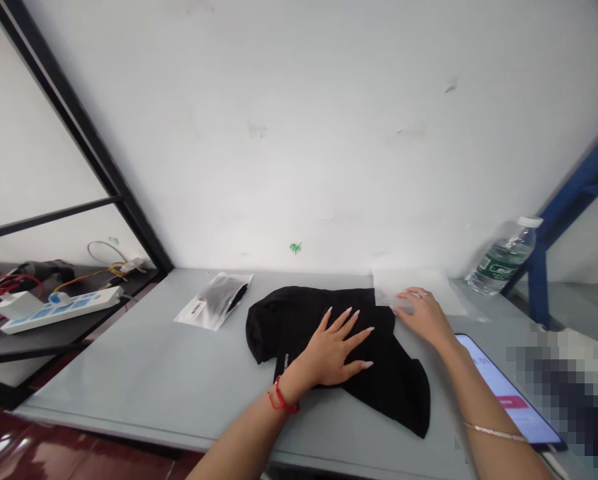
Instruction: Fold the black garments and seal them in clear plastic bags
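Observation:
A black cloth garment [299, 313] lies spread on the grey table, rounded like a hood at its left end and flaring at its lower right. Small white lettering shows near its lower edge, partly covered by my forearm. Flat on the cloth rests my left hand [336, 350], fingers spread, a red bracelet at the wrist. By the garment's upper right corner is my right hand [421, 315], fingers curved and apart, over a clear plastic bag [451, 297]. Whether its fingertips touch the cloth or the bag is unclear.
A sealed clear bag with dark contents [213, 301] lies at the back left. A tilted water bottle [506, 260] leans at the right rear. A lit phone [513, 400] sits beside my right forearm. Left of the table [129, 373], a power strip [66, 308] lies among cables.

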Demonstrator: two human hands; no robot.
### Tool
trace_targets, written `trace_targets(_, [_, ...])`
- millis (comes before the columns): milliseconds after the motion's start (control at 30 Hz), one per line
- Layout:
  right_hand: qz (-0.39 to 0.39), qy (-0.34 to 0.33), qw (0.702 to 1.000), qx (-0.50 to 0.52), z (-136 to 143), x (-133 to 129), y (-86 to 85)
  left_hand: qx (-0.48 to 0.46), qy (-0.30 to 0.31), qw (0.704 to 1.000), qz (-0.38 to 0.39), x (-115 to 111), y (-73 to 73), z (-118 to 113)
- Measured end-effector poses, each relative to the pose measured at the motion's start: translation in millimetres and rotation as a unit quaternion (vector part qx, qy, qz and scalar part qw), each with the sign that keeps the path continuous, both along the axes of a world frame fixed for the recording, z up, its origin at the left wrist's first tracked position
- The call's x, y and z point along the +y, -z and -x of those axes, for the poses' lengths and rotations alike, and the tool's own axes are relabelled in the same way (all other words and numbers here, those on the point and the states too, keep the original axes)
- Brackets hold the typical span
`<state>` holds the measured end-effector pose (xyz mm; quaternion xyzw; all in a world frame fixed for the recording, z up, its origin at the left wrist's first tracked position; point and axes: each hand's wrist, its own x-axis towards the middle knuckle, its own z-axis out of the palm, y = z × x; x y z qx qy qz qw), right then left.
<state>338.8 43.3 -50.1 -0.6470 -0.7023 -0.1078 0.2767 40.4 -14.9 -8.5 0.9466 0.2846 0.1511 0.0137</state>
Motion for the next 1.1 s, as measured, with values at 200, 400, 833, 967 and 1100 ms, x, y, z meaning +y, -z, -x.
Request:
trace_targets(200, [-0.006,-0.013,1.000,0.007,4.6,1.6,3.5,-0.002,-0.003,1.000,-0.009,0.0,-1.6,0.9])
trace_targets(400, [-0.022,-0.015,0.999,0.020,7.4,2.1,5.6,0.001,-0.001,1.000,-0.008,0.0,-0.8,0.8])
trace_targets(833, [-0.100,0.115,0.988,0.020,1.0,-1.1,-3.0,-0.025,-0.003,0.999,0.024,-1.2,-4.0,0.9])
trace_targets(967, [-0.180,0.059,0.982,0.014,19.4,-11.2,-17.4,-0.048,-0.015,0.998,0.025,-3.8,-9.2,0.1])
trace_targets(1100, [-0.248,-0.033,0.968,-0.007,64.3,-22.4,-27.0,-0.098,-0.040,0.994,0.002,-5.7,-14.8,0.0])
